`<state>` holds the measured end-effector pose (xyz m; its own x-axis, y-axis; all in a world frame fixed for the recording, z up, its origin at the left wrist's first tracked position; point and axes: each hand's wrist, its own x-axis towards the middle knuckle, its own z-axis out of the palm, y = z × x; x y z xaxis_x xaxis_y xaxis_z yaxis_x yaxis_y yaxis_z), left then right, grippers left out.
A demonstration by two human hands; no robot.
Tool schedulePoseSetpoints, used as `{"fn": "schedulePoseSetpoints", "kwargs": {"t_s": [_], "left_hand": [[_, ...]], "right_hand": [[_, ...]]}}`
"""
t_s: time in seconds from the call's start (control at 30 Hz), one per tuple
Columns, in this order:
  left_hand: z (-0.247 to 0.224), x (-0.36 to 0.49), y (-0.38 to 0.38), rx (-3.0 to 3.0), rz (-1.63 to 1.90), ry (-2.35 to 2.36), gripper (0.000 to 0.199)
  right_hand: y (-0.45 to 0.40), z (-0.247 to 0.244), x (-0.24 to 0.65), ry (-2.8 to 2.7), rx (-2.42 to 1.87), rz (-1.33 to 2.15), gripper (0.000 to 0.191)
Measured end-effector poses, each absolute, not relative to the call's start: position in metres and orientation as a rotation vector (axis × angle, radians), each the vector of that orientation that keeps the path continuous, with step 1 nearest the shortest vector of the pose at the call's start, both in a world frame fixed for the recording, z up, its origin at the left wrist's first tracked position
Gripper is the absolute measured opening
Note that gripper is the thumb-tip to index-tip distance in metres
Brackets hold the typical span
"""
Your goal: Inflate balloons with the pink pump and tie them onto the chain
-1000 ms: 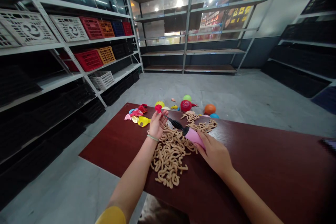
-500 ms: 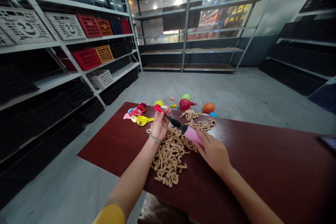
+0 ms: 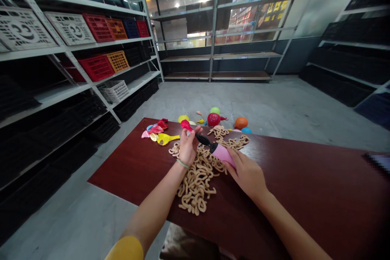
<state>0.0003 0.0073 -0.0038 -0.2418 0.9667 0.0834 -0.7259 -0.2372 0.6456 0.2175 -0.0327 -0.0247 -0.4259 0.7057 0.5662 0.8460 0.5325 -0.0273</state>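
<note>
My left hand (image 3: 188,147) pinches a deflated red balloon (image 3: 186,125) by its neck, right beside the black nozzle (image 3: 202,139) of a pink hand pump (image 3: 223,155). My right hand (image 3: 246,174) grips the pump's pink body, with the nozzle pointing towards the left hand. Under both hands lies a heap of tan curled cords (image 3: 196,183) on the dark red tabletop (image 3: 128,166). Left of it are a flat yellow balloon (image 3: 164,139) and crumpled pink and red balloons (image 3: 155,129).
Inflated balloons, including a red one (image 3: 213,119) and an orange one (image 3: 241,122), lie on the grey floor beyond the table's far edge. White metal shelves (image 3: 73,48) holding plastic crates stand left, with more shelving (image 3: 216,55) ahead and right.
My left hand has brought the red balloon closer to the pump's nozzle. The right hand still holds the pump in about the same place. The whole view has shifted slightly.
</note>
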Motion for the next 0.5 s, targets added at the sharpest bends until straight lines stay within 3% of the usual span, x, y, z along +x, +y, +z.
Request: {"fn": "schedulePoseSetpoints", "kwargs": {"t_s": [0.5], "left_hand": [[-0.0024, 0.0043, 0.0027, 0.587, 1.643, 0.571, 0.033]], "right_hand": [[-0.0325, -0.0242, 0.2132, -2.215, -1.220, -0.336, 0.046]]}}
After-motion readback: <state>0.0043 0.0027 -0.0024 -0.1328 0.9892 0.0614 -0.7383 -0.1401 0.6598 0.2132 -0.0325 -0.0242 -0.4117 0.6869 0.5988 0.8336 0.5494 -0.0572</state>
